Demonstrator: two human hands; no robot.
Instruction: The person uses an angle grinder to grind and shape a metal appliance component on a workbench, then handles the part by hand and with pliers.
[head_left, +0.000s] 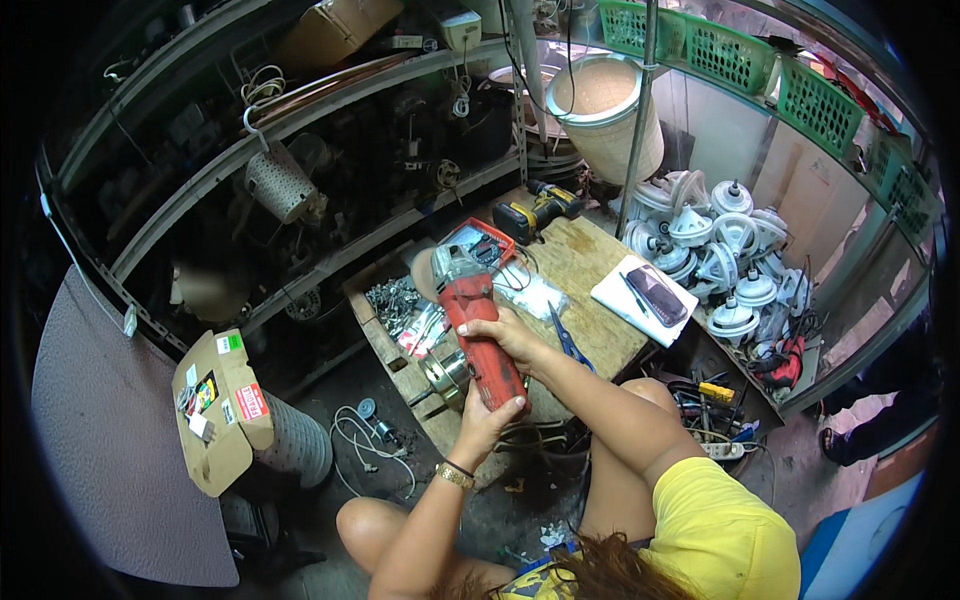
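A red angle grinder (pixel 466 300) with a grey metal head and a round disc (pixel 426 272) is held over the low wooden table (pixel 590 250), its disc end pointing away from me. My left hand (pixel 488 424) is wrapped round the grinder's rear end. Further up, my right hand (pixel 508 340) grips the middle of its body. Beneath the grinder a shiny metal cylinder with a shaft (pixel 446 372) lies at the table's near edge. Left of the disc is a heap of small metal screws (pixel 398 304). Blue-handled scissors (pixel 568 340) lie right of my right hand.
Behind the grinder sit a red tray (pixel 508 244) and a yellow-black cordless drill (pixel 540 210). A phone (pixel 656 294) rests on white paper at the right. White plastic parts (pixel 735 235) are piled beyond. An opened cardboard box (pixel 222 400) stands left, near a cable (pixel 350 440) on the floor.
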